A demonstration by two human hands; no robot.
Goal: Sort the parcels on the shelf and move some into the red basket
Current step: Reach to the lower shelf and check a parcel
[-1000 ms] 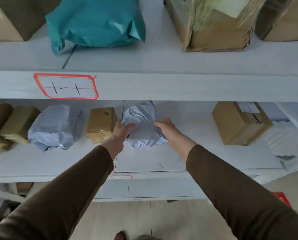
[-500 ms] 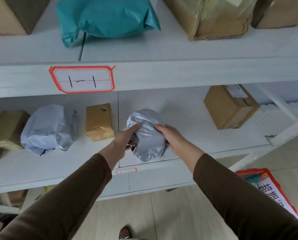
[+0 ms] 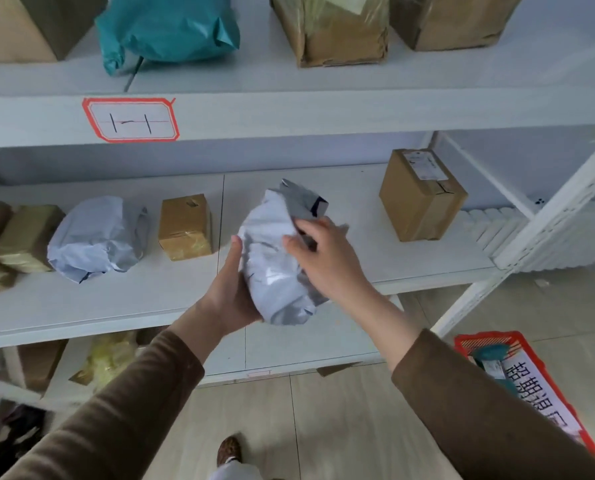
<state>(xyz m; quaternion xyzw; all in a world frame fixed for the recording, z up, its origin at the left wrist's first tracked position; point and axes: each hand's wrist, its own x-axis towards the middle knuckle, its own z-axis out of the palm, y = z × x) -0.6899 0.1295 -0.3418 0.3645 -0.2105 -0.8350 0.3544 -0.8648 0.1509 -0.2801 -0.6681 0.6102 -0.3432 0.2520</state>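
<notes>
A crumpled grey plastic parcel (image 3: 275, 268) is held off the middle shelf (image 3: 116, 299), over its front edge. My left hand (image 3: 230, 292) cups it from below and the left, fingers curled round its side. My right hand (image 3: 323, 258) grips its right side, thumb on the front. The red basket (image 3: 528, 382) stands on the floor at the lower right, partly behind my right sleeve, with a teal item and a white sign with printed characters in it.
On the middle shelf lie another grey bag (image 3: 97, 237), a small taped box (image 3: 185, 226), a brown box (image 3: 422, 195) on the right and tan parcels (image 3: 19, 237) far left. The top shelf holds a teal bag (image 3: 171, 27) and cardboard boxes (image 3: 337, 27). A white upright (image 3: 548, 216) is at right.
The grey parcel has come off the shelf toward me and been turned upright between both hands. The view shifted right, bringing more of the red basket into sight.
</notes>
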